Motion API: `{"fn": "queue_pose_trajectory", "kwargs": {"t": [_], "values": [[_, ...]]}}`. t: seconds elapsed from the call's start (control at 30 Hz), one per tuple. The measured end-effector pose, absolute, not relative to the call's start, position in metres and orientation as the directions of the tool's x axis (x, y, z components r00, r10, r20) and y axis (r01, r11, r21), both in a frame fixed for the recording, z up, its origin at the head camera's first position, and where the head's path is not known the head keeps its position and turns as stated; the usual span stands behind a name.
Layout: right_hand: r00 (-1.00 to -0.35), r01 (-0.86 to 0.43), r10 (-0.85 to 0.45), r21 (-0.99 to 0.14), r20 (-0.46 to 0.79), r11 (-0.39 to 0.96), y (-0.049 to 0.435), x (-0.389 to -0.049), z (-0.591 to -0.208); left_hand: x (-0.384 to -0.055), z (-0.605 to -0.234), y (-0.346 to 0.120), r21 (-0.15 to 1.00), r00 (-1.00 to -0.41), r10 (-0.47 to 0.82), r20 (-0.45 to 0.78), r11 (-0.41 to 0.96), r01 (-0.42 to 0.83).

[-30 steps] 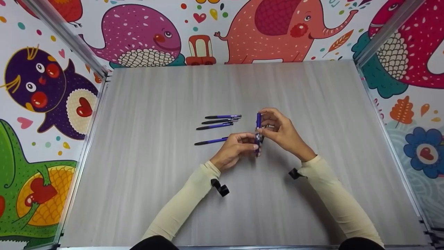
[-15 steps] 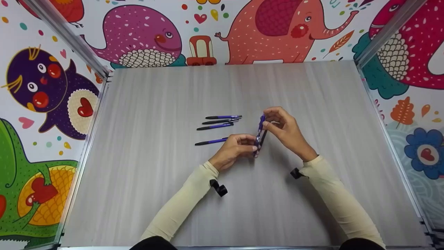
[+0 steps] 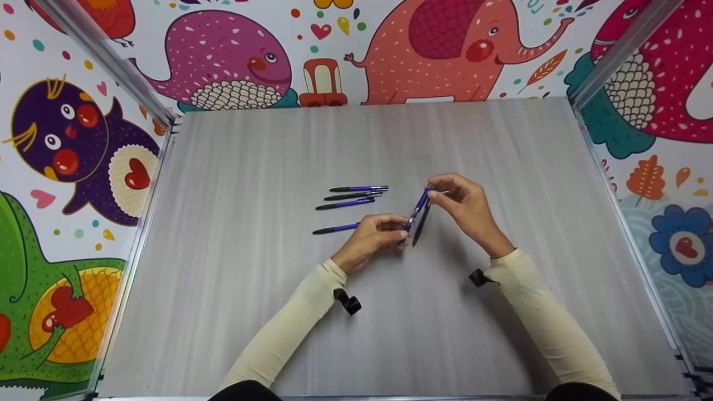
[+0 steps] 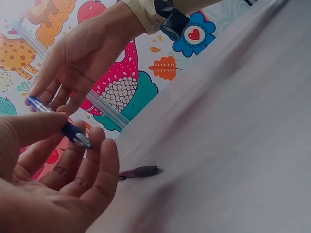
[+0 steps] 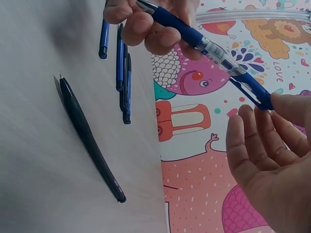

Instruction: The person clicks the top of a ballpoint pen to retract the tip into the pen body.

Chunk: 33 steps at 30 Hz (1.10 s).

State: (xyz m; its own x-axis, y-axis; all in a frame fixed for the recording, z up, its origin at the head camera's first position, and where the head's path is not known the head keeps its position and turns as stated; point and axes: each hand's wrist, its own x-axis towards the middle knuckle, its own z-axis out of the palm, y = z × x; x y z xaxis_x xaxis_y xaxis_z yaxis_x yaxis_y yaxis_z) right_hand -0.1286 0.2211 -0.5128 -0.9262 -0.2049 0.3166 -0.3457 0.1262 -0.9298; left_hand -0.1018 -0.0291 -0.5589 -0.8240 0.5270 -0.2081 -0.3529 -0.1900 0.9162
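Observation:
A blue pen [image 5: 180, 28] with a clear middle is held slantwise between both hands above the table. My left hand [image 3: 367, 242] pinches it near its metal-tipped end. With thumb and fingers, my right hand [image 3: 465, 209] holds the opposite end, by the clip [image 5: 247, 93]. A black pen [image 5: 89, 137] lies on the table just beneath, its pointed tip showing. Left of the hands lie several blue and black pens: three close together, including a blue pen [image 3: 345, 204], and another blue pen [image 3: 335, 228] nearer, partly hidden behind my left hand.
The grey wood-grain table [image 3: 250, 167] has walls with printed cartoon animals at the back and both sides. Metal frame posts [image 3: 618, 55] rise at the back corners. Each wrist wears a small black camera [image 3: 348, 302].
The held pen has tipped from nearly upright to a slant, its upper end shifting right with my right hand. My left hand has drawn slightly left. More of the black pen below is visible.

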Motion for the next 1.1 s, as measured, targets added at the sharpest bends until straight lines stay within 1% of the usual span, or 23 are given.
{"fn": "queue_pose_trajectory", "kwargs": {"t": [0.6,0.83,1.1], "values": [[-0.946,-0.294,-0.173,-0.950,0.273,0.109,0.226,-0.130,-0.522,-0.108,-0.554,-0.053,0.976,-0.902,0.398,-0.167,-0.060,-0.207],[-0.952,-0.280,-0.164,-0.952,0.258,0.125,0.226,-0.130,-0.527,-0.110,-0.553,-0.057,0.984,-0.932,0.336,-0.139,-0.057,-0.168],[-0.965,-0.238,-0.155,-0.954,0.211,0.181,0.226,-0.130,-0.534,-0.116,-0.555,-0.062,0.994,-0.952,0.285,-0.110,0.021,-0.109]]}}
